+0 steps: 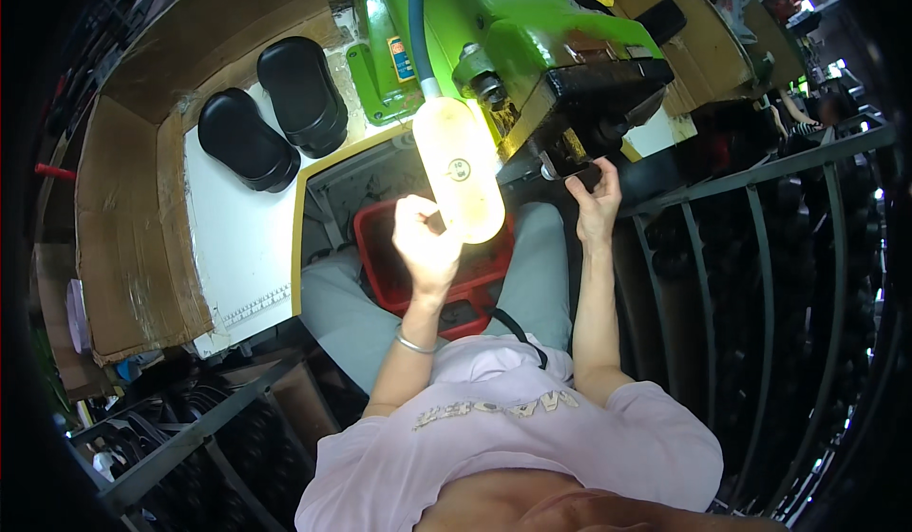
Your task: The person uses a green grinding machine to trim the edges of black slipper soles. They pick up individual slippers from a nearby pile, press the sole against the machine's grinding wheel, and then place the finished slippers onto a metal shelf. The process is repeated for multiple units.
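Curving toward each other, the thumb and fingers of the right hand point(597, 207) are up by the low, dark part of the black machine head point(613, 81). There is a gap between thumb and fingers, but it is so dark there that I cannot tell if they grip something small. A little shiny round part point(547, 171) is just beside the thumb.

The left hand point(426, 247) has its fingers bent in, close by the bright lamp point(461, 133). The glare is strong, so I cannot tell if those fingers hold anything.

The black head is on the front of a big green machine point(518, 5). Below, between the knees, is a red bin point(369, 266). What is in it, if anything, I cannot make out.

Over on the left, two black pads point(302, 95) with round ends lie side by side on a white board point(237, 247), with a brown cardboard wall point(133, 123) around them.

How far along is the work? I can only guess. The hands seem to be in the middle of a step at the machine. The two pads look whole and neat, but they could be done or waiting, so I cannot count what is left.
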The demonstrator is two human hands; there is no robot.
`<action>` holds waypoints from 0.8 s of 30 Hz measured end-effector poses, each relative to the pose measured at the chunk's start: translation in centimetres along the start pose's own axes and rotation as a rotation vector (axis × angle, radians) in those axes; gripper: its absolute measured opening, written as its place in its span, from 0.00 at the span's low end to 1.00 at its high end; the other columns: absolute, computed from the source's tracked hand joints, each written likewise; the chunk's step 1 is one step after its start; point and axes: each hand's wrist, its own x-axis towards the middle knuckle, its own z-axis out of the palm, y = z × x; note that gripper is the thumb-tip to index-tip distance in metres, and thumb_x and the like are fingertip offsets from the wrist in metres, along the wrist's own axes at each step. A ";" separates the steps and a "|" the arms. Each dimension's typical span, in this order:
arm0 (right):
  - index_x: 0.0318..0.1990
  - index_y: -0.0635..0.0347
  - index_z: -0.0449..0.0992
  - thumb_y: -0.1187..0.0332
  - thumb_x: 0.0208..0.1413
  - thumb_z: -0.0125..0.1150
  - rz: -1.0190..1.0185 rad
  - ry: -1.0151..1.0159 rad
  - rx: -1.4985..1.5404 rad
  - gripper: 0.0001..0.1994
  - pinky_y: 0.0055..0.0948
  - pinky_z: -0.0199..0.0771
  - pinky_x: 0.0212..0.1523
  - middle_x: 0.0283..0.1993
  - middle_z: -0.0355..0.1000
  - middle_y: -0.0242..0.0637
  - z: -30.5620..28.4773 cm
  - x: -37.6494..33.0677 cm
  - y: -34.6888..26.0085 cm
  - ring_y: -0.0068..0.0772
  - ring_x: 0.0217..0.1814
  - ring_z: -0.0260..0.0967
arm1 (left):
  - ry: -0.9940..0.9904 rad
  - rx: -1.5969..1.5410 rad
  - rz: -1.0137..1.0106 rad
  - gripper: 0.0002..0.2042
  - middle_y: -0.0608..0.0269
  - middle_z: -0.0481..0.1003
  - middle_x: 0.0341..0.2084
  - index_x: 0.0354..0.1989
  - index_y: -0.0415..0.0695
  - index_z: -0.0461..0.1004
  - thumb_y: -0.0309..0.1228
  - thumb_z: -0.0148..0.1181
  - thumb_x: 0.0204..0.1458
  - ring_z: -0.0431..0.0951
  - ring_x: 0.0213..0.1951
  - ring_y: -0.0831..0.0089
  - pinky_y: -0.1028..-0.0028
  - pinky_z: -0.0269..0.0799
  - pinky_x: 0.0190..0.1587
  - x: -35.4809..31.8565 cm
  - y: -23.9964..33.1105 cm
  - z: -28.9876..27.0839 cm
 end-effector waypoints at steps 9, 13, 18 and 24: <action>0.47 0.62 0.73 0.78 0.31 0.77 -0.277 -0.111 -0.344 0.29 0.28 0.71 0.51 0.53 0.66 0.40 4.0 -0.7 -6.0 0.33 0.53 0.66 | -0.008 -0.337 -0.266 0.15 0.66 0.67 0.32 0.33 0.41 0.67 0.25 0.71 0.44 0.67 0.32 0.80 0.80 0.63 0.39 -0.9 -1.5 -6.6; 0.50 0.62 0.71 0.78 0.29 0.79 -0.345 -0.158 -0.323 0.33 0.29 0.72 0.51 0.54 0.65 0.40 5.5 -1.9 -6.6 0.33 0.55 0.66 | -0.149 -0.322 -0.214 0.15 0.64 0.68 0.32 0.36 0.38 0.69 0.32 0.70 0.48 0.69 0.35 0.77 0.79 0.64 0.40 -0.6 -1.4 -9.1; 0.54 0.64 0.67 0.83 0.27 0.78 -0.383 -0.171 -0.092 0.39 0.30 0.71 0.55 0.57 0.59 0.39 5.9 -2.0 -5.1 0.32 0.54 0.65 | -0.181 -0.171 -0.207 0.11 0.57 0.73 0.29 0.29 0.30 0.74 0.28 0.58 0.55 0.72 0.35 0.72 0.74 0.66 0.43 0.4 1.1 -8.5; 0.55 0.64 0.66 0.76 0.31 0.80 -0.518 -0.186 -0.143 0.38 0.34 0.72 0.57 0.57 0.59 0.39 4.3 -1.5 -5.2 0.33 0.54 0.65 | -0.124 -0.170 -0.325 0.08 0.65 0.71 0.24 0.23 0.33 0.72 0.21 0.56 0.55 0.68 0.28 0.81 0.80 0.63 0.33 1.0 2.9 -6.0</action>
